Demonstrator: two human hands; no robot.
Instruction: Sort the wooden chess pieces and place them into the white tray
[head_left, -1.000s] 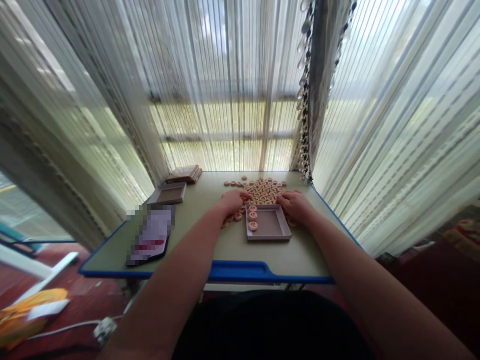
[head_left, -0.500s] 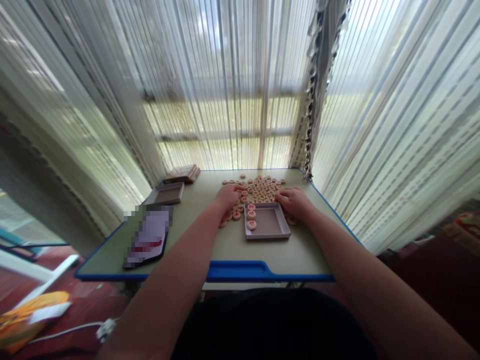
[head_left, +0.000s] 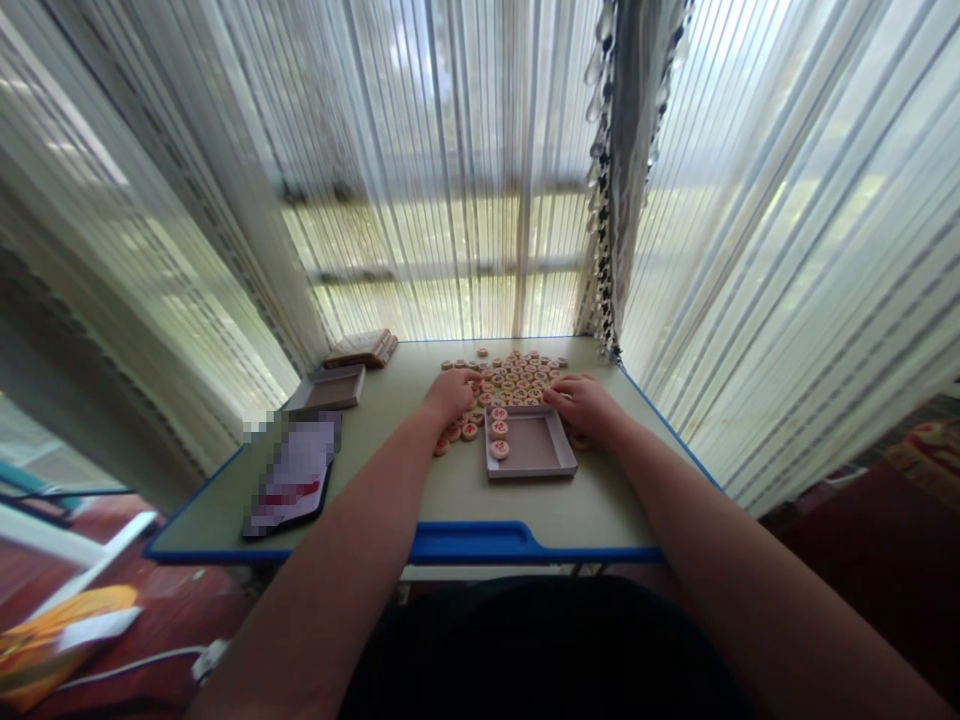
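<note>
Disc pile (head_left: pixel 519 374) just beyond far edge of tray (head_left: pixel 538 447). Left hand (head_left: pixel 450 394) curled on pile's left margin, right hand (head_left: pixel 587 403) on right margin, equally near; pinch on any disc: cannot tell.

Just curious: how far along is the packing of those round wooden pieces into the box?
Barely begun. Three pieces lie in the shallow box. Both the left hand and right hand rest on the pile behind it. Most pieces lie loose, some beside the box.
</note>
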